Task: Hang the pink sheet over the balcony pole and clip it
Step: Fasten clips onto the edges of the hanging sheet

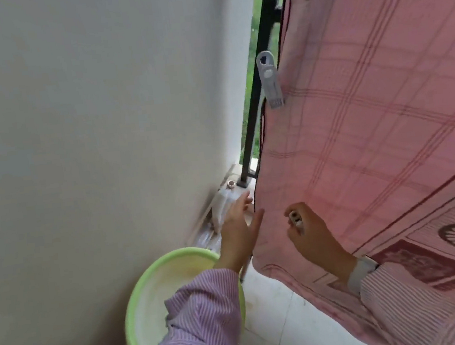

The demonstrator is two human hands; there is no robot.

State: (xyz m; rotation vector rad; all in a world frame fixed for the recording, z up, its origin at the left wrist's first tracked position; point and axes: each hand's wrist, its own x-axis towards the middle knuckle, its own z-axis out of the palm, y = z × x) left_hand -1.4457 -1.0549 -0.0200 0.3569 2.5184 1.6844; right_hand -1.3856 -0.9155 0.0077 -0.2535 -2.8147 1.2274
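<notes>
The pink checked sheet (369, 105) hangs down over the black balcony railing (254, 92) and fills the right side of the view. A pale grey clip (270, 79) grips the sheet's left edge against the railing. My right hand (313, 236) is closed around a second pale clip (295, 218) in front of the sheet's lower part. My left hand (239, 227) is open with fingers spread, just left of the sheet's edge and not touching it.
A light green basin (139, 304) stands on the floor below my left arm, beside the white wall (88, 131). Clear plastic bags (218, 204) lie in the corner at the railing's foot. Pale floor tiles (288, 321) show under the sheet.
</notes>
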